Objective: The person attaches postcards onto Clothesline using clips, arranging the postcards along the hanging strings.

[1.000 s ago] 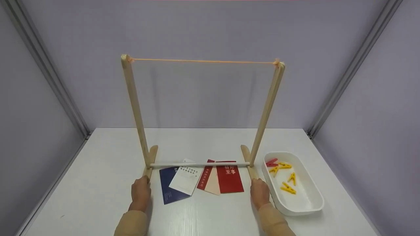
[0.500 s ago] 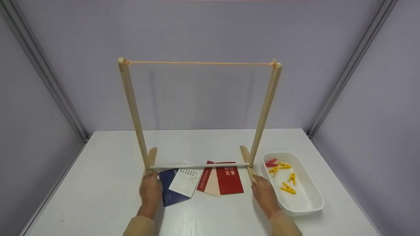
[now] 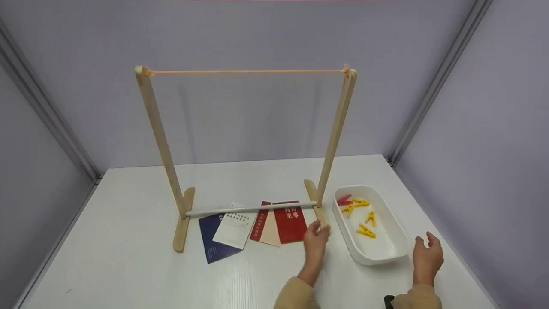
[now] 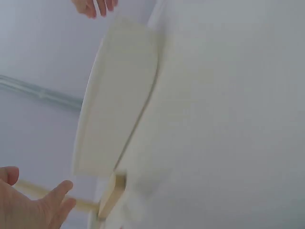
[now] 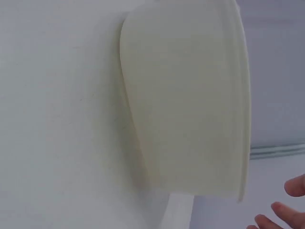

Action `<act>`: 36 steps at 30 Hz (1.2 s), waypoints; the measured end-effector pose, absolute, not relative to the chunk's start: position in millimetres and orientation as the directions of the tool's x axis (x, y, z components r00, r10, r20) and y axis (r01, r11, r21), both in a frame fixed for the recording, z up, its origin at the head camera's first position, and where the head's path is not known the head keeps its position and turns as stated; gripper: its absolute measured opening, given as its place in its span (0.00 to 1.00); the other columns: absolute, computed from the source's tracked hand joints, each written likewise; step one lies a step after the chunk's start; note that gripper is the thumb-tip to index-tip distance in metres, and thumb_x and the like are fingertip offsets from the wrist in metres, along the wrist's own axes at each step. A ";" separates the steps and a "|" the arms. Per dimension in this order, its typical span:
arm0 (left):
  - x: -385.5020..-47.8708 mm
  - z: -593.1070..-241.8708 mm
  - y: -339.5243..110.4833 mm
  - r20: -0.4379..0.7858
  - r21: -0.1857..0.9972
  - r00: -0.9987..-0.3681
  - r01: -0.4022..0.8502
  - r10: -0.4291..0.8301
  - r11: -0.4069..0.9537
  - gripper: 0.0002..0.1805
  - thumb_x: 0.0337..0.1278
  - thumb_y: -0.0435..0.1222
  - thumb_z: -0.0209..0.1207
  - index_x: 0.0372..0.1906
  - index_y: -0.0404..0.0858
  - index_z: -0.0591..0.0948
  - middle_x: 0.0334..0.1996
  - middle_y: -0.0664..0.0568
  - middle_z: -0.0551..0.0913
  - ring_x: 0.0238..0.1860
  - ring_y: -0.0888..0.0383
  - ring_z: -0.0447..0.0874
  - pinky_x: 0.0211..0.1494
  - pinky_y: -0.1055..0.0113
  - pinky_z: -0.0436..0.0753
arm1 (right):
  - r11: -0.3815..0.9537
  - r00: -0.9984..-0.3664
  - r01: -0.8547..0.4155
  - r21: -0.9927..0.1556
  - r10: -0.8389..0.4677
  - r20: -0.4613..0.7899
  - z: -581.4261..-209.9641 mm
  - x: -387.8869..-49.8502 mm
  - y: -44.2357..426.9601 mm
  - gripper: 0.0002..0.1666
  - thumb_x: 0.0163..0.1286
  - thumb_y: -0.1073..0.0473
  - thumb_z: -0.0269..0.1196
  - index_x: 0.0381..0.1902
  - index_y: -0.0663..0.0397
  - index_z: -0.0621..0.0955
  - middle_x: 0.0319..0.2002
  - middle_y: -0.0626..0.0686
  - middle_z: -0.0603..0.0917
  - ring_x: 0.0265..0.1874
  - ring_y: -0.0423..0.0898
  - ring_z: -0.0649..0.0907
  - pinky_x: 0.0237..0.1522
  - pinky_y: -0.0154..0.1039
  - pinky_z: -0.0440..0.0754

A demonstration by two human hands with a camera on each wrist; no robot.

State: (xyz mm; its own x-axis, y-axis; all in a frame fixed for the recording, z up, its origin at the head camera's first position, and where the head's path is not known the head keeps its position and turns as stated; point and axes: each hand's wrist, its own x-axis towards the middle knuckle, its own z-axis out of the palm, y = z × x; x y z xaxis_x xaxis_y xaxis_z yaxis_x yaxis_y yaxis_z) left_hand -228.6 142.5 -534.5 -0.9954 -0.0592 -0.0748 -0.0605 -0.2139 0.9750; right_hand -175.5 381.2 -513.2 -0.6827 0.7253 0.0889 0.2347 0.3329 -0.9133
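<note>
Just left of the white tray [image 3: 388,244], the left hand [image 3: 315,245] holds nothing, fingers parted, beside the wooden frame [image 3: 334,141]; right of the tray, the right hand [image 3: 426,261] is empty too, loosely spread. Yellow and red clips [image 3: 366,234] lie inside the tray. Left of it, booklets [image 3: 259,227] lie overlapping at the upright frame's base. The orange cord [image 3: 248,72] bears nothing: the frame looks set up, the clips and booklets unused.

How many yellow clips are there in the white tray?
4, all in the tray: the farthest clip, a second clip nearer and to its left, a third clip near the middle, and the nearest clip. I see none hidden.
</note>
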 end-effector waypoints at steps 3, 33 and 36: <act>-215.0 -541.2 177.2 -0.176 0.974 -0.984 -0.169 -0.035 -0.154 0.30 0.54 0.35 0.59 0.59 0.23 0.66 0.57 0.31 0.68 0.55 0.38 0.69 0.52 0.53 0.73 | 0.242 -0.693 0.270 -0.932 0.720 -0.014 -523.8 -175.2 376.7 0.29 0.70 0.59 0.43 0.63 0.75 0.59 0.61 0.73 0.61 0.60 0.66 0.61 0.58 0.55 0.61; -228.0 -554.8 206.7 0.039 0.999 -0.999 0.039 -0.012 -0.022 0.18 0.53 0.24 0.57 0.50 0.21 0.75 0.48 0.36 0.78 0.53 0.45 0.74 0.50 0.59 0.75 | 0.189 -0.687 0.112 -0.976 0.724 0.062 -552.0 -202.2 372.4 0.22 0.67 0.62 0.54 0.52 0.77 0.72 0.46 0.71 0.77 0.33 0.43 0.83 0.31 0.26 0.78; -232.4 -554.7 206.6 0.071 0.997 -0.997 0.072 -0.021 -0.014 0.17 0.52 0.23 0.57 0.49 0.21 0.76 0.47 0.35 0.78 0.52 0.45 0.75 0.50 0.58 0.75 | 0.195 -0.696 0.079 -0.978 0.713 0.086 -556.1 -208.5 373.8 0.20 0.67 0.64 0.54 0.51 0.77 0.73 0.45 0.73 0.76 0.35 0.51 0.83 0.30 0.26 0.78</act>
